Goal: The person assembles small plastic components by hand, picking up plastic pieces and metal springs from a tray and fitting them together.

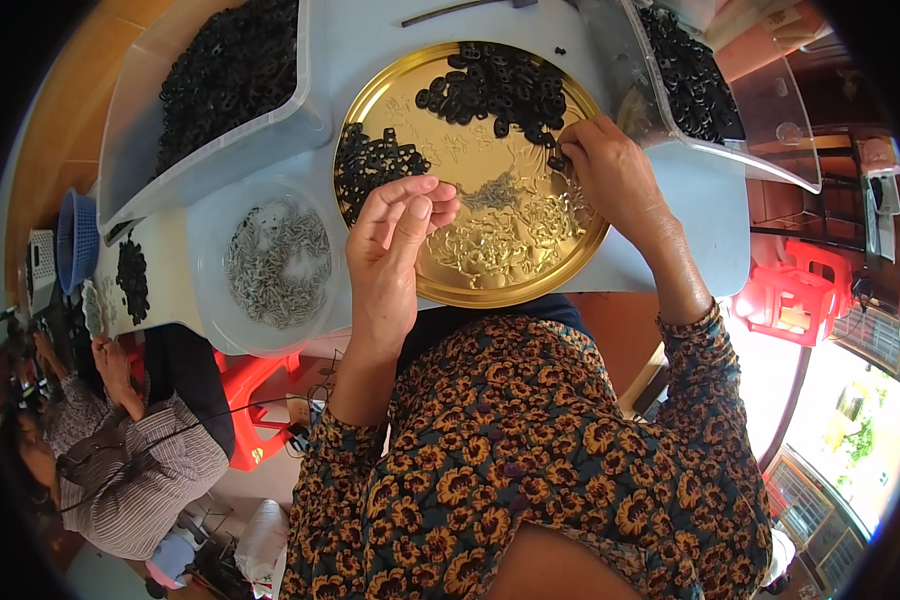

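A round gold tray [595, 245] lies in front of me. Its far side bears a pile of black oval plastic pieces [495, 85], and its left side a pile of smaller black pieces [375, 165]. Tiny silver metal pieces [495, 190] are heaped near its middle. My right hand [615, 175] is over the tray's right side, thumb and fingers closed at a small black plastic piece [557, 160]. My left hand [395, 240] is raised over the near left rim. Its fingers are curled toward the thumb, and whatever they may hold does not show.
Clear bins of black pieces stand at the far left [315, 110] and far right [670, 125]. A round clear tub [205, 315] holds small silver pins [275, 265]. Red plastic stools [795, 290] stand right and lower left. Another person [140, 460] sits at the left.
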### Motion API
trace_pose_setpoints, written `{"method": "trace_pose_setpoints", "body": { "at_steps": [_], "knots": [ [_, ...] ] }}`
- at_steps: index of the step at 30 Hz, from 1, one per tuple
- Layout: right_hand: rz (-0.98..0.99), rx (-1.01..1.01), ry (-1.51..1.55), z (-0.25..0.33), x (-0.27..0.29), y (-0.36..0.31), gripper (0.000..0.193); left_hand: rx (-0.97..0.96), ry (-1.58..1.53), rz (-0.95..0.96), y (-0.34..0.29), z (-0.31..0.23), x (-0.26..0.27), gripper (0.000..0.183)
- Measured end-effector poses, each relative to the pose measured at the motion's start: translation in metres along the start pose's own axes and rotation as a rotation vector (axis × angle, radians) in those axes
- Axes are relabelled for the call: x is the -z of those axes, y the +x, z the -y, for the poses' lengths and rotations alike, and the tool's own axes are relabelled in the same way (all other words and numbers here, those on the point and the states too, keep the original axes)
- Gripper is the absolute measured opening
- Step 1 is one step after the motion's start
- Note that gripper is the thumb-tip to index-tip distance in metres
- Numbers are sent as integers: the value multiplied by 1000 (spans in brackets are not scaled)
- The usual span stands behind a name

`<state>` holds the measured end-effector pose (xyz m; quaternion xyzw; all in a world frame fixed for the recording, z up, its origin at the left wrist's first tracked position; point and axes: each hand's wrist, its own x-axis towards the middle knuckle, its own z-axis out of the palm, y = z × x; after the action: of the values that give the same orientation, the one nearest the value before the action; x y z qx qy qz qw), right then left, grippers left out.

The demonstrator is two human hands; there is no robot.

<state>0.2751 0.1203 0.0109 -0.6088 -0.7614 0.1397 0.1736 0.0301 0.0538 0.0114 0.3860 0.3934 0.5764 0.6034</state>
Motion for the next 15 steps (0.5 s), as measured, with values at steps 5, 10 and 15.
{"method": "trace_pose_setpoints", "body": {
  "at_steps": [5,10,15],
  "knots": [
    [8,43,23,-4,1,-6,11,1,-8,-1,0,2,1,21],
    [53,48,60,-8,7,0,12,-3,-5,17,2,2,-2,21],
    [85,-5,194,-8,7,2,15,0,9,14,1,2,-2,21]
  ]
}}
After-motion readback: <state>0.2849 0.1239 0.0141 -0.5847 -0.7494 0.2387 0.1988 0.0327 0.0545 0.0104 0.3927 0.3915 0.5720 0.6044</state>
